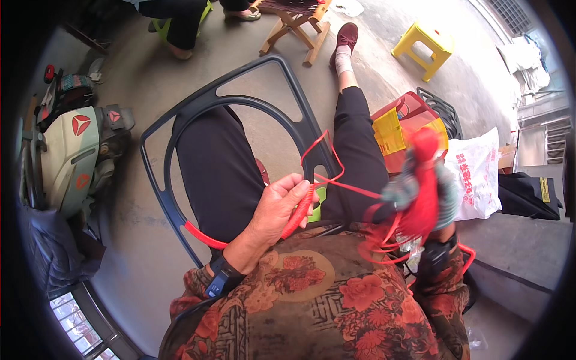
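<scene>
Across my lap lies a dark grey frame (291, 75), like a chair seat or back, with a round ring inside its outer edge. Red strip is wound closely around part of the ring, and another wrapped stretch (201, 235) shows at the lower left. My left hand (276, 207) is closed around the wound part, thumb on top at the end of the winding. From there a loose loop rises, and the red strip (351, 188) runs straight to my right hand (423, 186). That hand, in a red and grey-green glove, is motion-blurred, with strip coils hanging below it.
To the right stand a red and yellow bag (393, 129), a white plastic bag (474, 174) and a low grey ledge (516, 255). A yellow stool (423, 48) and a wooden folding stool (294, 30) are farther off. A pale scooter (72, 156) stands left; another person's legs (183, 24) show ahead.
</scene>
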A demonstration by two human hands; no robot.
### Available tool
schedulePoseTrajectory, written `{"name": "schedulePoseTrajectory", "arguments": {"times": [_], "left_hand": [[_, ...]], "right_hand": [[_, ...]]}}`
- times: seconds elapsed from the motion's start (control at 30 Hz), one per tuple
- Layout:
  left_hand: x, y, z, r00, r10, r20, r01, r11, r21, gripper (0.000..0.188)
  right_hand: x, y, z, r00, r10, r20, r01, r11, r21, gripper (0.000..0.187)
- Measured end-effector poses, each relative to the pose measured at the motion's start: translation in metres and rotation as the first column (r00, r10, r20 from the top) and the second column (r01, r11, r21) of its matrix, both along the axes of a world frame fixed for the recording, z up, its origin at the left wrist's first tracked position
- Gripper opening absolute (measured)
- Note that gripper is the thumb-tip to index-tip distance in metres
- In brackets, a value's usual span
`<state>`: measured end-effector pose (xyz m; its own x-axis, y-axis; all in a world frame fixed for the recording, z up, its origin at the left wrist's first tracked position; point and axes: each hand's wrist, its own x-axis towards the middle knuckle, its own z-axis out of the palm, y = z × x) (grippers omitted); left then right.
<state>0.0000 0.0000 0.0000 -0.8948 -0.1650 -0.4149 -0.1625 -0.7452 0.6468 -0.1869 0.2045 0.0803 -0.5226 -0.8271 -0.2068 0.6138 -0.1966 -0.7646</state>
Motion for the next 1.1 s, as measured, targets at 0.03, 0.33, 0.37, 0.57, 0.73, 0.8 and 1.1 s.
{"name": "schedulePoseTrajectory", "arguments": {"times": [0.03, 0.33, 0.37, 0.57, 0.73, 0.8, 1.1], "left_hand": [[0.002, -0.001, 0.001, 1.000, -0.003, 0.018, 0.004, 1.000, -0.014, 0.022], [-0.005, -0.004, -0.005, 0.992, -0.017, 0.127, 0.031, 0.994, -0.110, 0.023], [-0.005, -0.004, -0.005, 0.990, -0.010, 0.139, 0.026, 0.993, -0.118, 0.024], [-0.007, -0.006, -0.005, 0.995, 0.057, 0.086, -0.048, 0.993, -0.104, 0.026], [-0.008, -0.001, 0.001, 0.992, 0.094, 0.086, -0.088, 0.994, -0.066, 0.026], [-0.009, -0.003, 0.005, 0.987, 0.117, 0.111, -0.109, 0.991, -0.076, 0.025], [0.004, -0.016, 0.007, 0.981, 0.182, 0.061, -0.173, 0.975, -0.136, 0.014]], "right_hand": [[-0.012, 0.017, -0.004, 0.989, -0.058, 0.135, 0.070, 0.994, -0.085, 0.058], [-0.153, 0.157, -0.019, 0.986, -0.161, -0.041, 0.154, 0.980, -0.129, 0.048], [-0.158, 0.173, -0.024, 0.969, -0.246, -0.013, 0.244, 0.965, -0.095, 0.047], [-0.214, 0.272, -0.032, 0.734, -0.658, -0.169, 0.676, 0.733, 0.082, 0.026], [-0.247, 0.315, -0.039, 0.657, -0.676, -0.333, 0.751, 0.625, 0.212, 0.023], [-0.245, 0.306, -0.043, 0.591, -0.694, -0.411, 0.807, 0.519, 0.284, 0.024], [-0.199, 0.180, -0.087, 0.528, -0.330, -0.783, 0.807, 0.483, 0.340, 0.029]]}}
